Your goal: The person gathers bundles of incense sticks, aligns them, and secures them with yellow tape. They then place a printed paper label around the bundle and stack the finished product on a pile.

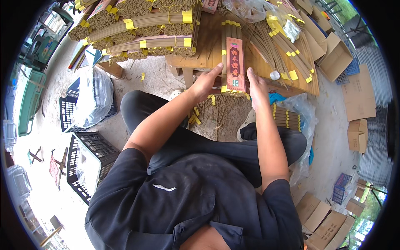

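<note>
A bundle of incense sticks (223,62) with yellow bands lies over the near edge of the wooden table, its length pointing toward me. A pink paper label (236,79) with a dark centre panel lies along its top. My left hand (203,85) closes on the bundle's left side, with fingertips against the sticks. On the opposite side my right hand (259,89) flanks it, thumb up along the edge; its other fingers are partly hidden. Both hands are near the bundle's lower end.
Stacked incense bundles (154,29) fill the table's left. Loose sticks (266,46), a clear plastic bag (246,9) and a small round white object (275,75) lie on the right. Black crates (89,156) stand at my left. Cardboard boxes (335,56) stand at the right.
</note>
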A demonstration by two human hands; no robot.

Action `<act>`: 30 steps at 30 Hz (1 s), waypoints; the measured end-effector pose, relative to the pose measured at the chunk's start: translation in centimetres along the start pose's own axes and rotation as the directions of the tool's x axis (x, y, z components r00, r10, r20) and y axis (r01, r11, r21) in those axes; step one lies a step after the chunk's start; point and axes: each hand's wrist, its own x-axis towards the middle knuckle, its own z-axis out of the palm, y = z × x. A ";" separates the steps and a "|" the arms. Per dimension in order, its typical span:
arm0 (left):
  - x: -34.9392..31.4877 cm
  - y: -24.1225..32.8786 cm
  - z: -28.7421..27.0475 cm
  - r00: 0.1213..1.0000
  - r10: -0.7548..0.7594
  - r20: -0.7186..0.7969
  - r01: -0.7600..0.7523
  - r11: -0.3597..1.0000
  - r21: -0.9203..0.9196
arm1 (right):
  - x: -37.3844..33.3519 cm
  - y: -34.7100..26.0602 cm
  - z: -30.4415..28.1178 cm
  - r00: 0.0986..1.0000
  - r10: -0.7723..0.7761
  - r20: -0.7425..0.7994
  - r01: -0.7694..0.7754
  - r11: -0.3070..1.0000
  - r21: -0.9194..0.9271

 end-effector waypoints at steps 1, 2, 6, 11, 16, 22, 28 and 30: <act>0.1 0.1 0.6 1.000 -0.009 -0.013 0.009 1.000 -0.008 | -0.9 -0.7 0.5 0.999 0.008 0.050 -0.009 0.999 0.031; 0.3 -0.2 1.2 0.999 0.003 -0.036 -0.001 0.998 0.055 | -1.1 -0.4 0.4 0.999 -0.002 0.053 0.001 1.000 0.014; -1.0 -0.7 2.1 0.998 0.001 -0.070 0.015 0.975 0.224 | -2.2 0.7 0.1 0.993 0.107 0.047 -0.108 0.994 0.025; -2.4 -0.4 2.0 0.991 -0.060 -0.121 0.086 0.971 0.223 | -2.3 0.3 -1.1 0.968 0.245 0.050 -0.245 0.969 -0.006; 0.2 0.0 2.7 0.992 -0.038 -0.117 0.052 0.992 0.112 | -0.3 0.6 -0.4 0.988 0.120 0.096 -0.125 0.991 0.048; -0.8 -0.8 2.5 0.992 -0.035 -0.125 0.062 0.973 0.223 | -1.6 0.7 0.4 0.978 0.157 0.136 -0.171 0.981 0.096; -0.8 -0.9 2.7 0.992 -0.022 -0.128 0.056 0.961 0.271 | -1.7 0.9 0.1 0.987 0.087 0.134 -0.101 0.990 0.100; -1.0 -1.4 2.6 0.991 0.013 -0.134 0.025 0.960 0.279 | -2.3 0.2 0.1 0.979 0.120 0.167 -0.131 0.990 0.056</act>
